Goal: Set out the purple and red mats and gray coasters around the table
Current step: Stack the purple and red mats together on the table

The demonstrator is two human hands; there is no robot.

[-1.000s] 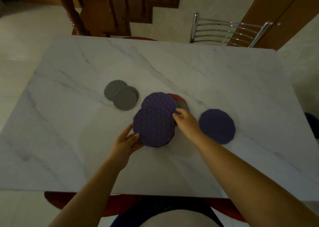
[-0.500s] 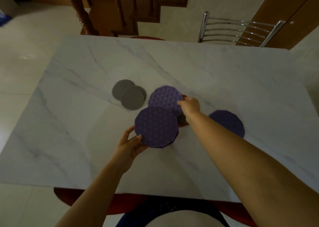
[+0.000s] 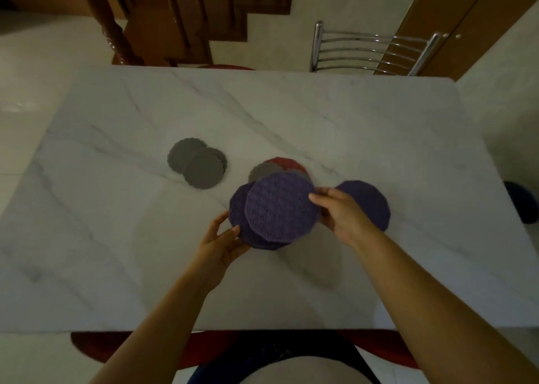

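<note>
My left hand [image 3: 223, 242] holds a small stack of purple mats [image 3: 240, 217] by its near-left edge, just above the marble table [image 3: 350, 126]. My right hand [image 3: 339, 211] grips the right rim of another purple mat [image 3: 281, 207], which lies over that stack. Behind them a red mat [image 3: 287, 163] rests on the table with a gray coaster [image 3: 262, 172] on top of it. One more purple mat [image 3: 369, 201] lies flat to the right, partly hidden by my right hand. Two overlapping gray coasters [image 3: 197, 163] sit at the left centre.
A metal-backed chair [image 3: 370, 51] stands at the table's far side, and a wooden staircase [image 3: 175, 18] rises behind it. A red seat [image 3: 96, 345] shows under the near edge.
My right hand lifted the second purple mat off the red one and drew it toward me onto the stack in my left hand. The gray coaster and red mat are now uncovered.
</note>
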